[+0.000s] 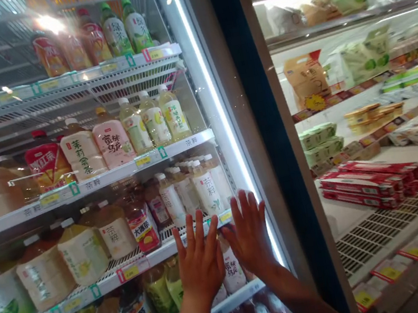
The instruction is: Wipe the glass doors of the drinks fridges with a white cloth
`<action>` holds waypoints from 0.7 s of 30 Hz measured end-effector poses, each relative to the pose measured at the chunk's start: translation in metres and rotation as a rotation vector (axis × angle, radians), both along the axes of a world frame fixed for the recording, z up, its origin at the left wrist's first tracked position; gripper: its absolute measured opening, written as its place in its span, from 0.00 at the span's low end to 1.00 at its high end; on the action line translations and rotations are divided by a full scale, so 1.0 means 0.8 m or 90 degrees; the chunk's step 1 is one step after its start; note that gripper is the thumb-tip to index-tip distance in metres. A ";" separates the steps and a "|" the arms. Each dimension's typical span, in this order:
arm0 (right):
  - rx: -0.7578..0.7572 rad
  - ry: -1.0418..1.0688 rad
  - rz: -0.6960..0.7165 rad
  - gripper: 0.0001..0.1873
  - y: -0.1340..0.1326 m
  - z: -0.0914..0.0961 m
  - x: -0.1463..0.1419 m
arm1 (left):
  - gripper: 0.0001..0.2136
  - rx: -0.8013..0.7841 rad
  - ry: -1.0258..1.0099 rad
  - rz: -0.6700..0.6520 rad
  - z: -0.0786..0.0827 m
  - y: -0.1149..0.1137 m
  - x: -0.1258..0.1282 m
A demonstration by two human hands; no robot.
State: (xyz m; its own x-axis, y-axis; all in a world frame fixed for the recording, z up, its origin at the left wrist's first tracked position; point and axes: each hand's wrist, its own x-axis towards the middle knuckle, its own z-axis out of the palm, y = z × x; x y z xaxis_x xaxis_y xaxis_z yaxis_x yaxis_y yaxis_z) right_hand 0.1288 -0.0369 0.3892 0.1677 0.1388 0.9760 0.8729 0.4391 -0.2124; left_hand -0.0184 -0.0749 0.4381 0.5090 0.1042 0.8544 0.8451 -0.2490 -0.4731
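Observation:
My left hand (pixel 199 257) is raised with its fingers spread and its palm facing a drinks fridge (pixel 203 72). Beside it, close but apart, my right hand (pixel 249 232) is held up flat in the same way, near the lit edge. Neither holds anything. Light reflections suggest a glass door in front of the shelves; whether my palms touch it I cannot tell. Beyond my fingers stand small white-labelled tea bottles (pixel 207 191). A pink-labelled bottle (pixel 232 267) shows partly behind my right hand.
Several fridge shelves hold bottled drinks, among them a red-labelled bottle (pixel 47 161) and large jugs (pixel 83 252). A dark blue post (pixel 270 141) divides the fridge from an open display case (pixel 391 238) on the right, which carries red-and-white boxes (pixel 371 182) and a brown bag (pixel 306 79).

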 end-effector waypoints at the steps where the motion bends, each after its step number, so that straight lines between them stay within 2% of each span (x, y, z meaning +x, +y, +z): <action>1: -0.001 -0.001 0.000 0.43 -0.005 -0.032 -0.010 | 0.32 0.001 0.002 0.000 -0.001 0.001 0.000; 3: 0.005 -0.005 0.001 0.44 -0.013 -0.086 -0.029 | 0.32 0.000 0.010 -0.001 -0.002 0.002 0.001; 4: 0.007 -0.005 0.002 0.45 -0.015 -0.101 -0.035 | 0.32 0.000 0.014 -0.001 -0.002 0.001 0.002; 5: 0.007 -0.007 0.004 0.46 -0.016 -0.106 -0.038 | 0.31 -0.003 0.018 -0.001 -0.001 -0.001 0.002; 6: 0.005 -0.009 0.004 0.46 -0.015 -0.098 -0.038 | 0.31 -0.009 0.023 0.001 0.001 -0.004 0.002; 7: 0.001 -0.012 0.005 0.46 -0.012 -0.080 -0.037 | 0.30 -0.017 0.029 0.003 0.003 -0.008 0.000; 9: -0.006 -0.022 0.001 0.45 -0.006 -0.026 -0.031 | 0.29 -0.033 0.032 0.008 0.011 -0.019 -0.012; 11: -0.012 -0.032 -0.008 0.44 -0.003 0.028 -0.030 | 0.29 -0.034 0.012 0.010 0.020 -0.031 -0.039; 12: -0.015 -0.036 -0.012 0.44 -0.004 0.046 -0.033 | 0.30 -0.025 -0.007 0.011 0.025 -0.037 -0.058; 13: -0.015 -0.040 -0.015 0.44 -0.007 0.054 -0.040 | 0.31 -0.014 -0.028 0.015 0.030 -0.043 -0.081; 15: -0.015 -0.053 -0.012 0.43 -0.018 0.041 -0.061 | 0.33 0.007 -0.060 0.030 0.038 -0.055 -0.130; 19: -0.029 -0.105 -0.002 0.45 -0.041 -0.023 -0.118 | 0.35 0.017 -0.090 0.069 0.048 -0.080 -0.216; 21: -0.029 -0.119 -0.008 0.46 -0.045 -0.022 -0.140 | 0.36 0.016 -0.104 0.081 0.051 -0.093 -0.245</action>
